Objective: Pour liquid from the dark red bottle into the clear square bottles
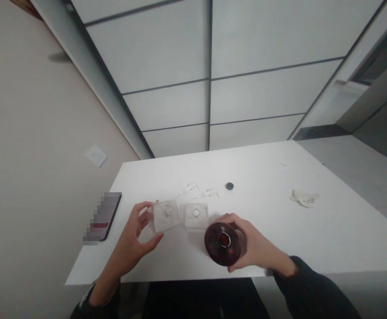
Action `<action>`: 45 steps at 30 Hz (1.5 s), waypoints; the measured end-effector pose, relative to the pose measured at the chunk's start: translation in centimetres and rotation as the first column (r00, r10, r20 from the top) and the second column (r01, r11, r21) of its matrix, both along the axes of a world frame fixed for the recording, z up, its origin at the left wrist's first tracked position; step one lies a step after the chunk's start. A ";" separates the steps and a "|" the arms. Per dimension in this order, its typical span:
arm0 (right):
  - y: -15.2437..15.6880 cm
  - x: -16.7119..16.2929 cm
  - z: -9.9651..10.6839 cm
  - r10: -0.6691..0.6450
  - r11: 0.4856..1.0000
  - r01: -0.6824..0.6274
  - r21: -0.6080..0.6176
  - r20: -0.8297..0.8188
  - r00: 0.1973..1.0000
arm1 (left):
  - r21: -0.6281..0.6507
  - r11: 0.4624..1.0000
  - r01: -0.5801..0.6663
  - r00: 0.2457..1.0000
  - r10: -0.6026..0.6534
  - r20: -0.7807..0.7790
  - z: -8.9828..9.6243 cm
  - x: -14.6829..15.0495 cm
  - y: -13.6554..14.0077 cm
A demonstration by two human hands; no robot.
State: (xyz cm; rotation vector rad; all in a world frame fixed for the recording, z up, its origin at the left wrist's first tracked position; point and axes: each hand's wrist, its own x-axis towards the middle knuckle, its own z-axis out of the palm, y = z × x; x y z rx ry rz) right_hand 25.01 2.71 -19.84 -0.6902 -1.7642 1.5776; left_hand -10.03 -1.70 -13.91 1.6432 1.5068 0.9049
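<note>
My right hand [246,241] is wrapped around a dark reddish-brown round bottle [215,250], seen from above with its neck uncapped. The bottle stands near the table's front edge. My left hand [138,235] grips a clear square bottle [163,219] at its left side, with the thumb along the near edge and a finger at the far left corner. That bottle is turned slightly. Between the hands stands a second clear square bottle [195,223], with an open round mouth. Just beyond them lie two clear, thin plastic pieces [210,192], too faint to name, and a small dark round cap [230,186].
A phone [105,217] lies at the left edge of the white table [263,173]. Toward the right is a crumpled whitish wrapper or tissue [303,198]. Behind the table stand white panelled doors [180,106]; a wall socket [96,156] is on the left wall.
</note>
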 end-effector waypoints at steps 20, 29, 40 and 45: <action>0.0 0.1 -0.1 -0.054 0.998 0.055 -0.022 0.043 0.998 | 0.072 0.931 0.358 0.740 -0.236 -0.630 1.3 4.5 3.4; 0.3 0.4 -0.2 -0.074 0.997 0.074 -0.008 0.042 0.996 | 0.045 0.873 0.485 0.537 -0.257 -0.803 1.8 8.9 4.8; 0.3 1.3 1.1 -0.007 0.996 0.012 -0.091 0.053 0.999 | 0.191 0.921 0.340 0.781 -0.163 -0.603 4.5 7.4 1.5; 0.3 1.1 0.7 0.019 0.994 -0.017 -0.105 0.013 1.000 | 0.233 0.943 0.236 0.846 -0.082 -0.526 6.5 6.8 -1.4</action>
